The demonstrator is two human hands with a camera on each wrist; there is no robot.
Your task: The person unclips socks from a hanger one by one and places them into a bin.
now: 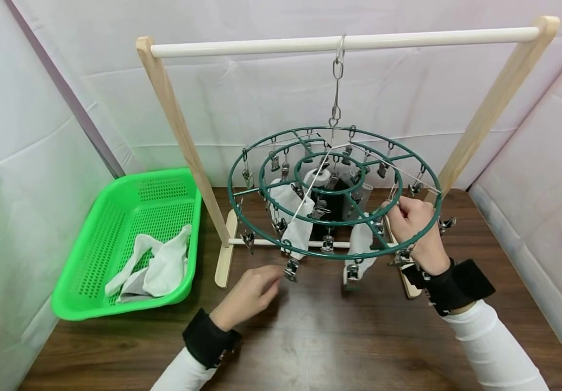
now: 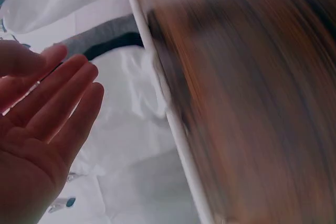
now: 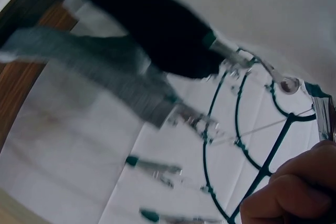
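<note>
My right hand (image 1: 415,225) grips the outer green ring of the round clip hanger (image 1: 335,190), right of frame centre, hung from the wooden rack (image 1: 344,42). My left hand (image 1: 249,293) hovers below centre, fingers (image 2: 63,103) relaxed and open, holding nothing, near a metal clip (image 1: 292,269). White socks (image 1: 151,266) lie in the green basket (image 1: 90,255), lower left on the counter (image 1: 310,336).

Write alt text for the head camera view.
A person's right hand grips the rim of a round green clip hanger hung from a wooden rack, while the left hand reaches toward a low clip. White socks hang from it; a green basket sits left.
</note>
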